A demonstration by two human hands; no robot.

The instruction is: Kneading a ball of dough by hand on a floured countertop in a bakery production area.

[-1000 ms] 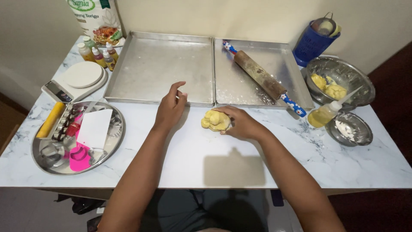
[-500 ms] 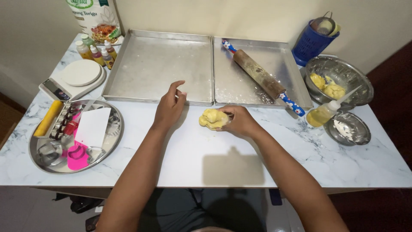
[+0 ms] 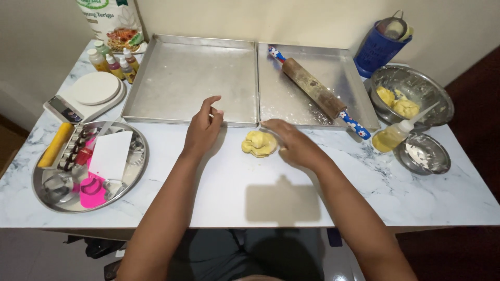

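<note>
The soft yellow lump of dough (image 3: 259,143) is sitting on the white marble table (image 3: 219,182), just in front of two big silver baking trays (image 3: 192,78). The right hand (image 3: 291,141) is lying flat and open beside the dough, touching its right side but not gripping it. The left hand (image 3: 204,127) is resting loosely open on the table, near the dough, holding nothing. A brown wooden rolling pin (image 3: 315,94) is lying in the right tray.
</note>
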